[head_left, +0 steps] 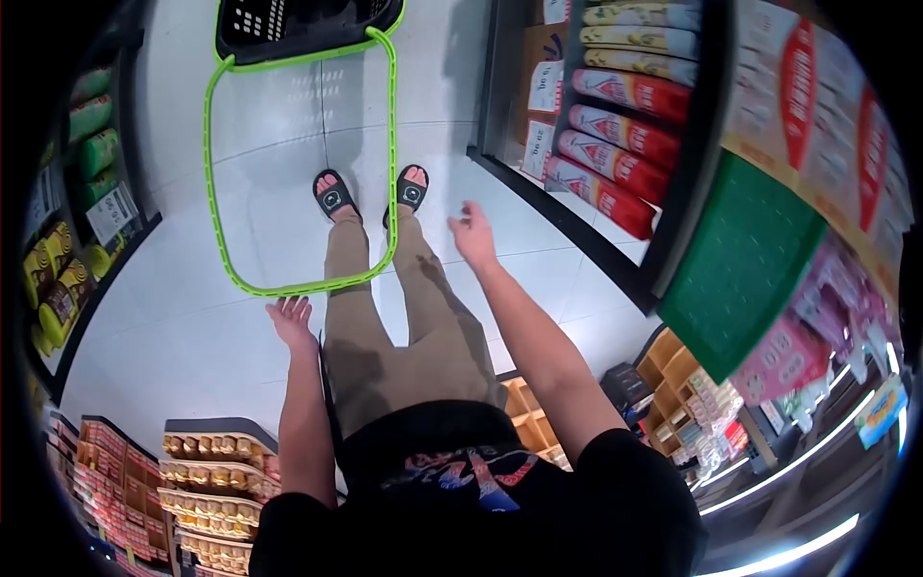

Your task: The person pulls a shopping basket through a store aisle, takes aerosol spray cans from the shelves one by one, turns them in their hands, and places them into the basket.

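My left hand [291,320] is at the near end of a bright green pull handle [335,284]. Its fingers are apart, with the tips right at the handle bar; whether they touch it I cannot tell. The handle is a long loop hinged to a black shopping basket [312,34] with a green rim, at the top of the view. Over the floor to the right, my right hand [471,236] hangs with nothing in it, thumb and fingers loosely apart. Nearest to it is the low shelf on the right.
Red and white packages [615,159] lie stacked on the right shelf, behind price tags [544,88]. A green panel [745,264] juts out beside them. Green packs [96,152] fill the left shelf. Racks of golden-topped jars [216,447] stand behind me. My sandalled feet [334,195] are on pale tiles.
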Demonstrator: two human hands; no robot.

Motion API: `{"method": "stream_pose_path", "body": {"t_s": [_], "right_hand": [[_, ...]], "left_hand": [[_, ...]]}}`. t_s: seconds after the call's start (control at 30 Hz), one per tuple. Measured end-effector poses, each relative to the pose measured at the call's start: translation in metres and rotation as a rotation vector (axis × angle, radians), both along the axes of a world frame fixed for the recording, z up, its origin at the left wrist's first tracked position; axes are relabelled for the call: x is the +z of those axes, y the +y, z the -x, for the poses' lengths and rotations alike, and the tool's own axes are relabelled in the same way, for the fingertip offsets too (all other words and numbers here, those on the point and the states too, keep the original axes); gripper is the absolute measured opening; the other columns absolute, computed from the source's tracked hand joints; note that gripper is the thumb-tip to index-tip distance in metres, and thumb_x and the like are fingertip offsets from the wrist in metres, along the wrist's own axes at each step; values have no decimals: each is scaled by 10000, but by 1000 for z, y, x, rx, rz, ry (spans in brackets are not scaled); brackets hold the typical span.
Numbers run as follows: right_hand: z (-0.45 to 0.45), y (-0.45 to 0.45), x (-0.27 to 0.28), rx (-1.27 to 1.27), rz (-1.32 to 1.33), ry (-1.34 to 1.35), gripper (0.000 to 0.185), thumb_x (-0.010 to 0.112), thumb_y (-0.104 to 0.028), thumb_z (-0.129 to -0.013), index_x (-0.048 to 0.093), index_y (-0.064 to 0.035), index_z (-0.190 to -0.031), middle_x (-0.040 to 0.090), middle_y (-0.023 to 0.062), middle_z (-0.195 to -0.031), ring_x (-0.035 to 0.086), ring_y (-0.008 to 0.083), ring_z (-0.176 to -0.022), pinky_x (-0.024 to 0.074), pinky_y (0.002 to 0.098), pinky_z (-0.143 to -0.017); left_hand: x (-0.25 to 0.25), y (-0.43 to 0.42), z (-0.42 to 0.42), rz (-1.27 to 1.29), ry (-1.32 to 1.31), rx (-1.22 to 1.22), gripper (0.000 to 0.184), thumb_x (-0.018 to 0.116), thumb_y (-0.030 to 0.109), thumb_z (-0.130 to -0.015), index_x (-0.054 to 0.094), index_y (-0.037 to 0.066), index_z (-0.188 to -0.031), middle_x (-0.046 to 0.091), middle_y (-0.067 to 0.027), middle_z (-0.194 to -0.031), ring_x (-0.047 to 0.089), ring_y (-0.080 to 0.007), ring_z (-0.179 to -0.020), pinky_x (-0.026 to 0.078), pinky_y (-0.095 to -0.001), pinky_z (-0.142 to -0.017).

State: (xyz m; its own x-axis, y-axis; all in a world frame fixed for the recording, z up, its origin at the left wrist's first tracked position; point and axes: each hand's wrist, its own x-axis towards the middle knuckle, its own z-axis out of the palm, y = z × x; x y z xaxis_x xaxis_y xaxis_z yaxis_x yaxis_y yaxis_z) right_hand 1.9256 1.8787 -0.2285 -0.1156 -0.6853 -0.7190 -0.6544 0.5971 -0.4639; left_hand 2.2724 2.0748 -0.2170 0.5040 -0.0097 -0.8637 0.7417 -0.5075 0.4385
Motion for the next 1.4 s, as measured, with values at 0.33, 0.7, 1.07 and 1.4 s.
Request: {"method": "stream_pose_path", "body": {"t_s": [0.33,0.7,1.07,1.4], "right_hand": [[76,-106,-153,42,520,638,751,647,-138,-836,281,138,-1431,292,382,-1480,258,510,-1420,252,516,-1187],[99,-172,-188,131,701,1029,848,679,-92,-742,262,65,-1463,354,349,-1404,321,513,-1330,220,599,-1145],[80,-212,-143,-125,848,816,490,721,-117,-768,514,84,-1164,606,280,-1067,563,460,-1017,395,545,-935],[89,-213,-152,32,790,1025,534,738,-129,-746,535,52,-1206,589,283,-1100,551,464,-1014,407,537,-900]], "left_hand": [[-37,98,1,-351,272,-411,572,475,527,-1020,566,45,-1314,649,-154,-1210,656,-227,-1001,526,-357,-847],[-70,162,-29,44,137,-1136,416,452,250,-1043,571,-56,-1299,616,-163,-1238,611,-274,-1122,464,-357,-1000],[-63,68,-41,175,177,-1308,460,389,229,-1040,535,-71,-1358,558,-196,-1300,553,-305,-1196,424,-374,-1046],[-76,64,-41,-38,227,-1130,350,402,171,-1074,616,-77,-1199,618,-152,-1168,592,-223,-1067,457,-320,-964]]}}
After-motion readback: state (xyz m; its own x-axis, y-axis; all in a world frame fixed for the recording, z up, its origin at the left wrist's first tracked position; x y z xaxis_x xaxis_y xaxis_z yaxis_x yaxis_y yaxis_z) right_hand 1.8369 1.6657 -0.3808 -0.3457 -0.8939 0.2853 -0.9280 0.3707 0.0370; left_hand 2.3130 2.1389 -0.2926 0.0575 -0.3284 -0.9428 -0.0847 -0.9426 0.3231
